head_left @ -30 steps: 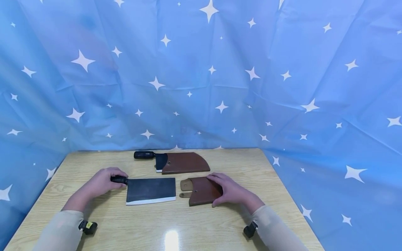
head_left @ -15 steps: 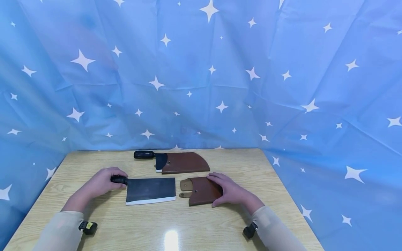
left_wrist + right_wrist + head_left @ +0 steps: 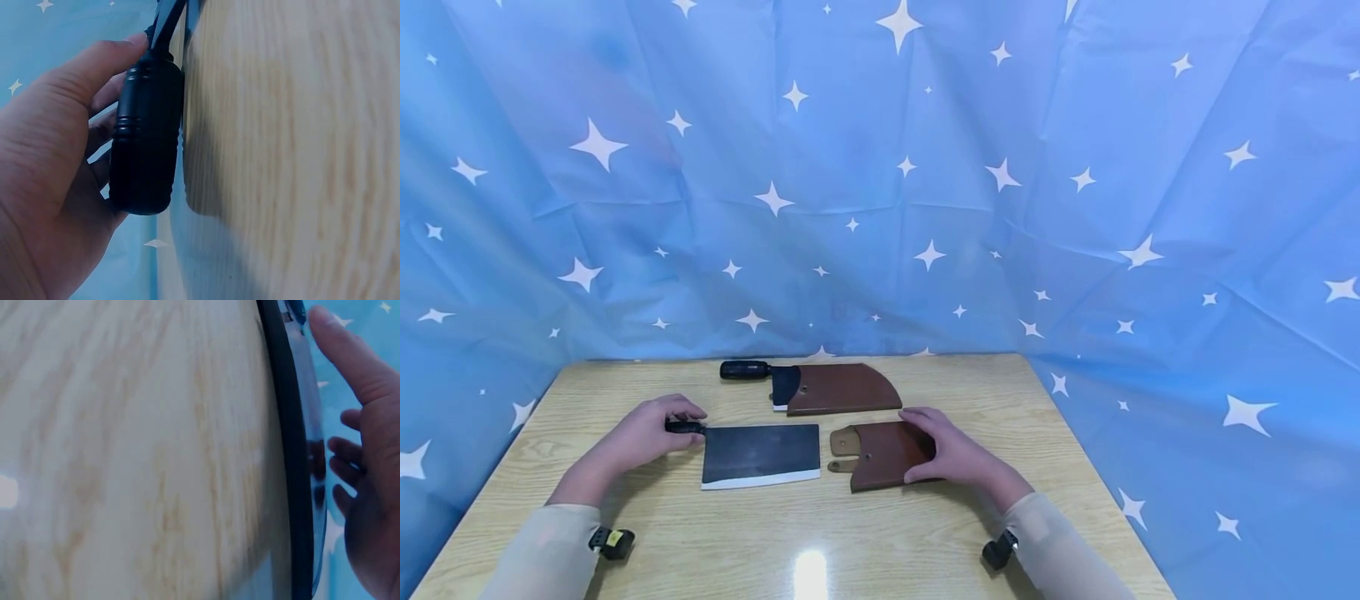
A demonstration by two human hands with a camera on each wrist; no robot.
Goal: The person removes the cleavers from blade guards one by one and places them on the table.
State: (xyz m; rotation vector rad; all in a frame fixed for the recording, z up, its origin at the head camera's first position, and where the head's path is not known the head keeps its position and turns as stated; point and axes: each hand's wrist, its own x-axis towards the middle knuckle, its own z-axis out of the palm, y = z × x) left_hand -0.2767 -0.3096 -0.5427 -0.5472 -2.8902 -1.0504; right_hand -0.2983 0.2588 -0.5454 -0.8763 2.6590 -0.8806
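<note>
Looking down, head view: the left hand (image 3: pixel 638 437) curled round the black handle (image 3: pixel 686 427) of a bare cleaver (image 3: pixel 761 455) lying flat on the bench (image 3: pixel 880 542); the right hand (image 3: pixel 958 457) lay on the right end of a brown sheath (image 3: pixel 880 457), fingers over its top and thumb at its near edge.
Head view, placing: sheath mouth faced the blade tip, just beside it but apart; each hand appeared to steady its own piece.
Head view, behind: a second cleaver (image 3: pixel 784 386) sat in its own brown sheath (image 3: pixel 844 388), only the handle and a strip of blade showing, well apart from both hands.
Head view, surround: a blue star-print cloth (image 3: pixel 880 167) hung behind and to both sides.
Left wrist view, grip: the thumb (image 3: pixel 81 69) lay along the handle (image 3: pixel 145 144), fingers wrapped behind it, so the grip was clamped on the handle, which lay against the bench (image 3: pixel 287 150).
Left wrist view, hidden: the blade was cut off at the top edge; the fingertips were mostly behind the handle.
Right wrist view, grip: the fingers (image 3: pixel 350 353) were fairly straight and spread, resting rather than clenched.
Right wrist view, unclear: a dark edge (image 3: pixel 284 456) crossed the frame, blurred; whether it was sheath or bench rim could not be told, and contact with the sheath was not visible.
</note>
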